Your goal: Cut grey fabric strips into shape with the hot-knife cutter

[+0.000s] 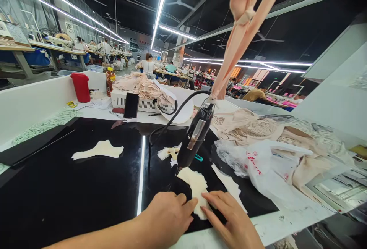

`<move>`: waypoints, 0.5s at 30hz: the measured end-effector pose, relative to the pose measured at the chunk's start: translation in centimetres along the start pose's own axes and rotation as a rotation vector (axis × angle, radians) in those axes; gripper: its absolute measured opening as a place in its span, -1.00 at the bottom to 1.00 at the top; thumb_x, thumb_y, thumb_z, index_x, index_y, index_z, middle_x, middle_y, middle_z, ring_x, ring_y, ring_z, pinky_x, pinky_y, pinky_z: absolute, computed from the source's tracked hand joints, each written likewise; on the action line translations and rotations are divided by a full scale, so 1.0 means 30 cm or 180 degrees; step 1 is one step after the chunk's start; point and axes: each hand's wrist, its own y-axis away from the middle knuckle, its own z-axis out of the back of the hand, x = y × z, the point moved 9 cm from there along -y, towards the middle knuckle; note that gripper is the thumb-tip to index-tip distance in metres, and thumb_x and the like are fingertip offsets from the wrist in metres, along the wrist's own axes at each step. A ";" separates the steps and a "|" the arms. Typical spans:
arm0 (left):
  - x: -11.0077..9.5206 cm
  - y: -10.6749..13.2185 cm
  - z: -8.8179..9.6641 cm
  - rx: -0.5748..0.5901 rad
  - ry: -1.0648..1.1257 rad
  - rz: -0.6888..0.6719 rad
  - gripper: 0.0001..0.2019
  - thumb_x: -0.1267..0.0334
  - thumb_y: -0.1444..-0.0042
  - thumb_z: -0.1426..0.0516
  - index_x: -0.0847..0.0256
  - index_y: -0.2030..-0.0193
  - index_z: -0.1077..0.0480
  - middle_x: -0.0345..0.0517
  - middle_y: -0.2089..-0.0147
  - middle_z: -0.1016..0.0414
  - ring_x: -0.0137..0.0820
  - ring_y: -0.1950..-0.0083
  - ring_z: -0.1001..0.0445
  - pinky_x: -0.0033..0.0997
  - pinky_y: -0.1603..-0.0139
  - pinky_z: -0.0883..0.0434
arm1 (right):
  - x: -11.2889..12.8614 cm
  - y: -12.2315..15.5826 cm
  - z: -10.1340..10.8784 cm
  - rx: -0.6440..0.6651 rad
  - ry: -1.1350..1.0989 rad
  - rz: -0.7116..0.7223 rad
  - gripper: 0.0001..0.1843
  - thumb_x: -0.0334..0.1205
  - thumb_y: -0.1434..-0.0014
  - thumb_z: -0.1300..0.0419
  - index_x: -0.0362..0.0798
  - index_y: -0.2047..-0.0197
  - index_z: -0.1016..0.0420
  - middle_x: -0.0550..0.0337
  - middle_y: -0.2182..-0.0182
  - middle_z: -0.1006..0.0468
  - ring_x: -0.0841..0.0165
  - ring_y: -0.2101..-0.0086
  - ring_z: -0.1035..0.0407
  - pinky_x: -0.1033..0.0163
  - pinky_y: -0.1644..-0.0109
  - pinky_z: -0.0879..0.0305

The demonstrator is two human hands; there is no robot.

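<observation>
Black tool (191, 149) hangs beyond cream piece (196, 183), plastic bag (265, 161) nearby; left hand (168, 216) grip unclear, right hand (231, 216) spread

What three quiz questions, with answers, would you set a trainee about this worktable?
1. Choose one: what do the left hand and right hand both touch?
A: the phone
B: the cream piece nearest the tip of the tool
C: the plastic bag
2. True or false: the tool lies flat on the black board.
3. In the picture, what red thing stands to the left of the bottle?

Key:
1. B; fingers of both hands rest on it.
2. False; it hangs at a tilt from the peach band.
3. The red bin.
</observation>
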 end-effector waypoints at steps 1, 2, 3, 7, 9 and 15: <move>0.002 0.001 -0.001 -0.0014 0.0022 0.0006 -0.61 0.13 -0.47 -0.04 0.19 -0.35 -0.24 -0.10 0.12 -0.58 -0.25 0.28 -0.60 -0.33 0.40 -0.38 | -0.001 -0.002 -0.004 0.0013 -0.0029 -0.0016 -0.80 -0.14 -0.40 -0.19 0.10 0.00 -0.61 0.13 0.20 -0.67 0.22 0.24 -0.58 0.14 0.17 -0.57; 0.002 0.001 -0.002 -0.0032 0.0031 0.0007 -0.60 0.12 -0.47 -0.04 0.18 -0.35 -0.24 -0.11 0.13 -0.57 -0.24 0.29 -0.60 -0.32 0.41 -0.38 | -0.003 -0.004 -0.008 0.0024 -0.0055 -0.0034 -0.80 -0.16 -0.41 -0.16 0.10 0.03 -0.62 0.14 0.21 -0.67 0.23 0.26 -0.57 0.13 0.18 -0.56; 0.003 0.001 -0.003 -0.0054 0.0025 0.0003 -0.61 0.11 -0.47 -0.03 0.18 -0.35 -0.24 -0.11 0.14 -0.57 -0.24 0.30 -0.59 -0.32 0.42 -0.37 | -0.005 -0.007 -0.012 0.0038 -0.0082 -0.0055 -0.78 -0.19 -0.42 -0.14 0.10 0.05 -0.63 0.14 0.22 -0.67 0.23 0.27 -0.57 0.13 0.19 -0.55; 0.001 0.001 0.000 -0.0102 0.0007 -0.0018 -0.63 0.12 -0.48 -0.02 0.17 -0.33 -0.25 -0.14 0.16 -0.56 -0.25 0.33 -0.58 -0.31 0.45 -0.35 | -0.025 -0.011 -0.027 0.0132 -0.0232 -0.0219 -0.75 -0.19 -0.43 -0.10 0.07 0.10 -0.64 0.11 0.24 -0.66 0.24 0.28 -0.54 0.16 0.19 -0.51; -0.002 0.001 0.003 -0.0067 0.0014 -0.0012 -0.63 0.13 -0.48 -0.03 0.16 -0.33 -0.26 -0.15 0.16 -0.56 -0.26 0.32 -0.58 -0.32 0.45 -0.33 | -0.040 -0.006 -0.035 0.0188 -0.0323 -0.0354 -0.72 -0.17 -0.44 -0.08 0.08 0.14 -0.64 0.12 0.26 -0.64 0.25 0.29 -0.52 0.18 0.20 -0.48; -0.011 -0.006 0.001 0.0158 -0.0229 0.0030 -0.49 0.09 -0.49 -0.02 0.14 -0.49 -0.09 -0.12 0.16 -0.57 -0.26 0.28 -0.61 -0.34 0.47 -0.26 | -0.069 0.002 -0.054 0.0373 -0.0608 -0.0808 -0.66 -0.09 -0.45 -0.05 0.11 0.18 -0.66 0.20 0.38 -0.55 0.30 0.35 -0.46 0.25 0.26 -0.36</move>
